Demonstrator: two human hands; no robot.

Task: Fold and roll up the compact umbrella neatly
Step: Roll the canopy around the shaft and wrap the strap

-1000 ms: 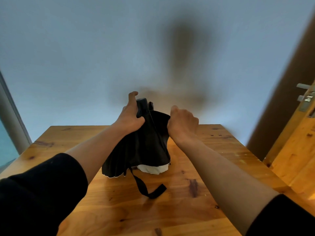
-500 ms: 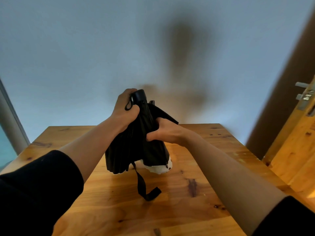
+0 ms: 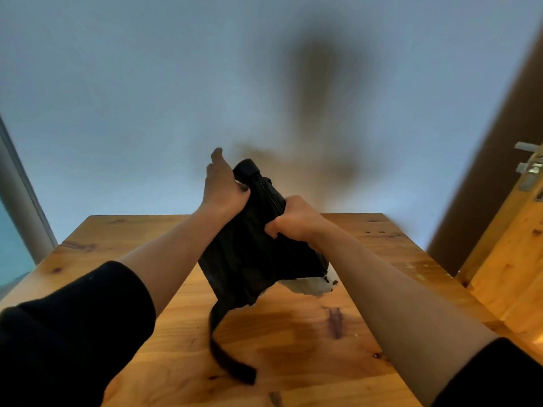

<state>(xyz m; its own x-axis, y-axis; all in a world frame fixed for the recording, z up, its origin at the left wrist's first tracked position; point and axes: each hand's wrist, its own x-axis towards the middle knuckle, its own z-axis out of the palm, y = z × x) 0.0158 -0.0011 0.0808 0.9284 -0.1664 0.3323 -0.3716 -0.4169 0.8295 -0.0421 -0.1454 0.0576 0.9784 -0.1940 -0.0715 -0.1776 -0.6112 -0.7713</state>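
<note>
**Both hands on the umbrella above the table**

In the centre of the frame the black umbrella point(image 3: 258, 248) is held tilted, its handle end pointing up and slightly left, its loose canopy hanging toward the wooden table point(image 3: 293, 333). The left hand point(image 3: 224, 189) presses against the upper part beside the handle, fingers partly spread, thumb on the fabric. The right hand point(image 3: 293, 220) is closed around a fold of fabric at mid-length. A white edge shows at the canopy's lower right. The strap point(image 3: 226, 356) dangles down to the tabletop, lower centre.
</note>
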